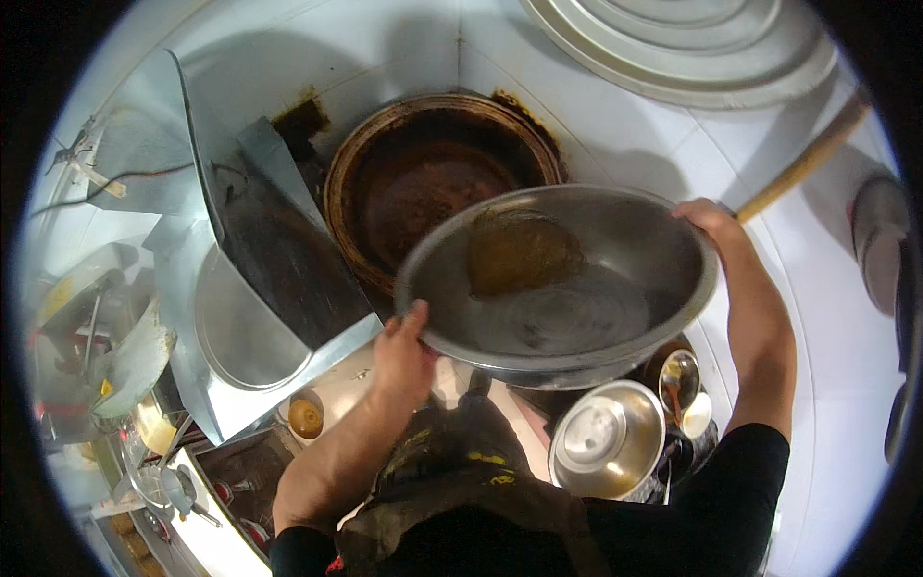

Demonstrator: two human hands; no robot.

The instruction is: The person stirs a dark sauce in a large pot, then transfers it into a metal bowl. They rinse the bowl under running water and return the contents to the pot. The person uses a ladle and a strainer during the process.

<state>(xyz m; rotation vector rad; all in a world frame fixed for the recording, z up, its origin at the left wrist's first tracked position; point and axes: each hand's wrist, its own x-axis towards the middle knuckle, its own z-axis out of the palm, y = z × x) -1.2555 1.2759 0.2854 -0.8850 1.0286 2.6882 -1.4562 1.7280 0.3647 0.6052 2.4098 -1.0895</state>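
Observation:
A wide stainless steel basin [642, 296] is held up in front of me, tilted toward the back left. In it a brown, wet-looking mass [523, 252] clings to the far-left part; whether it is paste or thick liquid I cannot tell. My left hand [407, 360] grips the near-left rim, thumb over the edge. On the right rim is my right hand [710, 220], its fingers mostly hidden. Just beyond the basin sits a large round cooking vessel [433, 187] with a rust-brown inside and rim. The basin overlaps its near-right edge in view.
Bent sheet metal [267, 245] stands to the left of the vessel. Large round metal lids [721, 58] are at the upper right, above a wooden handle [804, 159]. A steel bowl [613, 440] and a cup [679, 379] lie below right. A colander-like utensil [177, 490] is lower left.

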